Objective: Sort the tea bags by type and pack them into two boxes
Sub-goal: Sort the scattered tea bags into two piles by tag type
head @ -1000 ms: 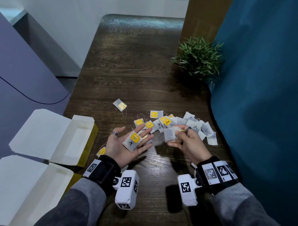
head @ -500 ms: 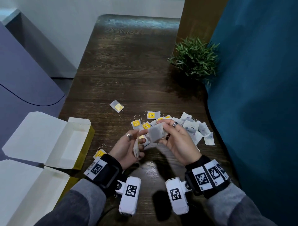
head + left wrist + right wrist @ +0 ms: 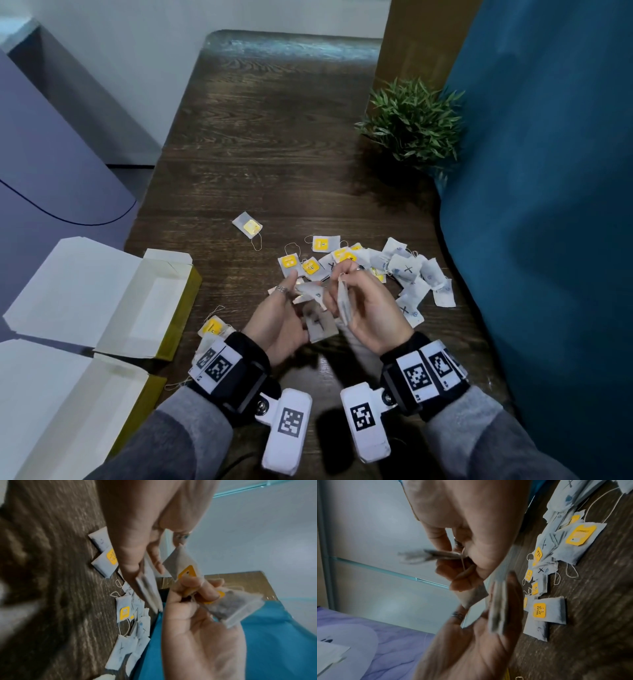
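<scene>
While both hands pinch tea bags, left hand (image 3: pixel 279 325), right hand (image 3: pixel 371 308), dark wood tabletop (image 3: pixel 274 147), potted plant (image 3: pixel 411 123), teal curtain (image 3: pixel 548 205), two open boxes (image 3: pixel 102 301).

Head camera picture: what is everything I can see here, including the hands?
tea bags with yellow tags: several, white with yellow, loose pile on the table's middle, one apart farther back, one near the left wrist
tea bags marked with an X: several, white, right part of the pile
cardboard boxes: two, white inside, olive outside, open, at the table's left edge
table: one, dark brown wood
potted plant: one, green, far right of the table
curtain: one, teal, right side
left hand: holds tea bags
right hand: pinches tea bags
wrist cameras: two, white, with black markers
</scene>
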{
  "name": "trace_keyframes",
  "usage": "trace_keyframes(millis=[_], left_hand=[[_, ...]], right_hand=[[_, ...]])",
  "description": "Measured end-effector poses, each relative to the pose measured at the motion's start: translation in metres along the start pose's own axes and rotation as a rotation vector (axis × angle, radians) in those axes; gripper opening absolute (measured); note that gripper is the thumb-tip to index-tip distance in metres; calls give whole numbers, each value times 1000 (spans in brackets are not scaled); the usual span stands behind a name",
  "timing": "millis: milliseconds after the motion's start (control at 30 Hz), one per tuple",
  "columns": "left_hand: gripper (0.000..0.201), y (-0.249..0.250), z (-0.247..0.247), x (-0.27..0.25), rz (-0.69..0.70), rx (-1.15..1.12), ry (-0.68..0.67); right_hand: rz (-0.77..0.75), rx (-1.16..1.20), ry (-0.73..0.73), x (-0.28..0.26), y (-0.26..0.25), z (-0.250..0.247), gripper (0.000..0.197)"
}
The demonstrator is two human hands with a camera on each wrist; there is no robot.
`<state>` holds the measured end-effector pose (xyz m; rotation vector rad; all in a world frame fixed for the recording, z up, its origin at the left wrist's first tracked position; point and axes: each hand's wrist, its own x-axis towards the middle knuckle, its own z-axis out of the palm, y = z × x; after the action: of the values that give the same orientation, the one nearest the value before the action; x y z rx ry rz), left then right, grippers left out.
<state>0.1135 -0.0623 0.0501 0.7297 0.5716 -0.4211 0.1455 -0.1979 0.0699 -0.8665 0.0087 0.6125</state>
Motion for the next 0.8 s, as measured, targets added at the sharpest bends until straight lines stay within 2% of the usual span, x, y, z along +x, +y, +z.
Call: trace_keyframes(millis=[67,133,200,267,333,433,500,567,700,800], left_hand=[[57,2,-2,-4,-57,5,-99],[50,0,-4,-2,-12,14,-118],[40,-2,-4,1,94,59,-62],[39,-3,-4,1,178,122,-8],[40,-5,-5,0,234,145,-13],[28,-5,-1,-3,248,78,-52],[35,-7,-2,-3,221,40,-68],[39,-11,-8,-1,213,136,-32],[42,-11,-24,4,217,315,56],[37,-7,-33,4,227,333,73]], right_hand=[[0,-103,1,0,2,0,7],[2,-191,2,0,5,-1,7],[-6,-262,19,0,8,-4,7],[-40,-362,48,-1,12,-8,11],[-89,-516,97,-1,14,-10,10],[-150,-617,206,3,17,-9,7],[-175,-667,272,8,20,-8,11],[-167,-775,303,13,26,-8,17],[-36,-900,230,18,35,-11,9],[94,-845,59,13,33,-14,24]])
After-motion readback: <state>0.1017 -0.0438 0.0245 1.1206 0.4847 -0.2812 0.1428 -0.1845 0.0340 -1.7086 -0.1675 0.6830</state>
